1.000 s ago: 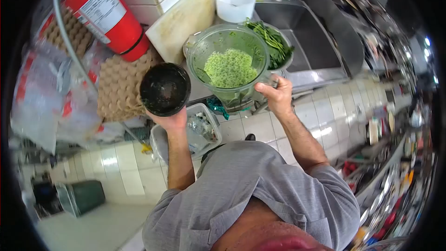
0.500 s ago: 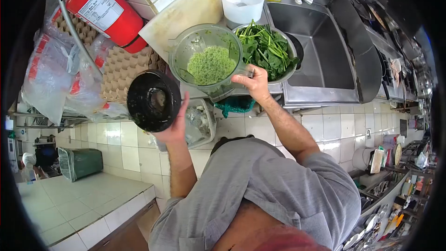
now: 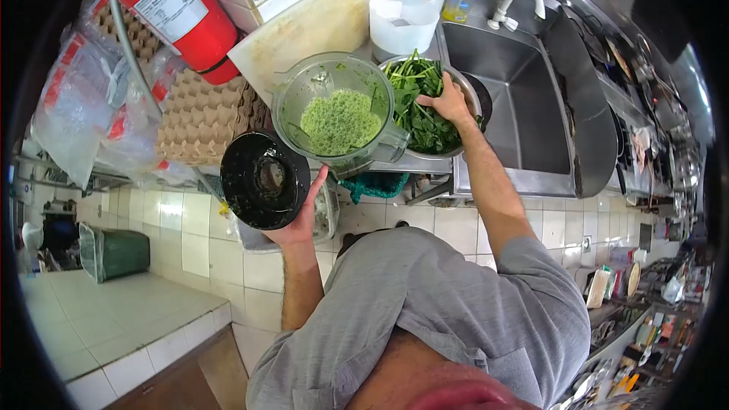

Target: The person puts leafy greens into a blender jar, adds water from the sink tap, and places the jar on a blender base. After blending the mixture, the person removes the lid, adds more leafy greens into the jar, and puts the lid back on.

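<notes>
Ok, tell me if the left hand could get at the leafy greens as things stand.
Probably not easily: the left hand holds the black bowl, and the blender jug stands between it and the leafy greens, where the right hand is.

Left hand (image 3: 298, 228) holds black bowl (image 3: 266, 182); right hand (image 3: 451, 105) touches greens (image 3: 414, 118).

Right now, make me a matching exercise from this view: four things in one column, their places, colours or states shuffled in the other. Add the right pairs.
Things:
1. Round black piece
2. Right hand
3. Blender jar
4. Fire extinguisher

Places, colours or states:
A. Red, with a white label
B. Contains green froth
C. Held in the left hand
D. On the leafy greens

Right pairs: 1-C, 2-D, 3-B, 4-A
</notes>
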Available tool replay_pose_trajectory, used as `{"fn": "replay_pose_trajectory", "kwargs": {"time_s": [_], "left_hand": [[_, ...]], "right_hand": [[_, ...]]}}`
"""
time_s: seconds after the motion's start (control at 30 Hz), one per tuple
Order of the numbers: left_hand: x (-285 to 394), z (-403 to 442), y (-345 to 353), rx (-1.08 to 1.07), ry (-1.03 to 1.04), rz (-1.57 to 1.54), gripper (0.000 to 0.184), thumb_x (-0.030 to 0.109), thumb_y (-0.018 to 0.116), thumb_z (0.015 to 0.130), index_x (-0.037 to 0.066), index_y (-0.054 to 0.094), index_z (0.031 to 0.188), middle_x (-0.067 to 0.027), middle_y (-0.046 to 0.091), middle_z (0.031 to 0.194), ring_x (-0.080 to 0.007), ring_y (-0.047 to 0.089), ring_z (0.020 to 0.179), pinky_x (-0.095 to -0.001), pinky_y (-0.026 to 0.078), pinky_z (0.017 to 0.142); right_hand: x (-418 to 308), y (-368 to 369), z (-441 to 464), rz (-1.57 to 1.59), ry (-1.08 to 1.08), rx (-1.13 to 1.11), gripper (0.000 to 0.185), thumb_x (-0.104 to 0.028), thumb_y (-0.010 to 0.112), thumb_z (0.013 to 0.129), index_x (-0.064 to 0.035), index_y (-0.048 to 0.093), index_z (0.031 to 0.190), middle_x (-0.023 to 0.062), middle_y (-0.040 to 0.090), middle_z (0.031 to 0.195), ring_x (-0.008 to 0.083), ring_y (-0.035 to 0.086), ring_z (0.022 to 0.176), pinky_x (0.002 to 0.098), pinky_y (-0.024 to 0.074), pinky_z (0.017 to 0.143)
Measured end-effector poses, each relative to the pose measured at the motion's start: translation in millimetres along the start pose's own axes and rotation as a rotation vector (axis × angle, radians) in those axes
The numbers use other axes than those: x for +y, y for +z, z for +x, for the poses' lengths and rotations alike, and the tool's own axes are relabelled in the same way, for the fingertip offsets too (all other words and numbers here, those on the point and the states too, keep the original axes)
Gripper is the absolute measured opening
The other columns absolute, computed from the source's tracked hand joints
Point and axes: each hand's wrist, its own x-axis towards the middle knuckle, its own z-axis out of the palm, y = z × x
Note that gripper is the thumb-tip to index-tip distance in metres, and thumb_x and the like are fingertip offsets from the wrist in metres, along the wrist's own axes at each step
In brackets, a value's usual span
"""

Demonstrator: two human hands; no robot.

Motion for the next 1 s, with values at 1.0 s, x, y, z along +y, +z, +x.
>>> {"fn": "replay_pose_trajectory", "kwargs": {"time_s": [1.0], "left_hand": [[0,-7,5,-0.067,0.055,0.022,0.059,0.047,0.050,0.083,0.015,0.041,0.132,-0.0090,0.042,0.135,-0.0353,0.038,0.125,-0.0685,0.004,0.102]], "right_hand": [[-71,-87,-28,0.710,-0.357,0.324,0.043,-0.004,0.067,0.064,-0.0003,0.053,0.104,0.0093,0.064,0.092,0.0182,0.061,0.084,0.0303,0.0474,0.078]]}}
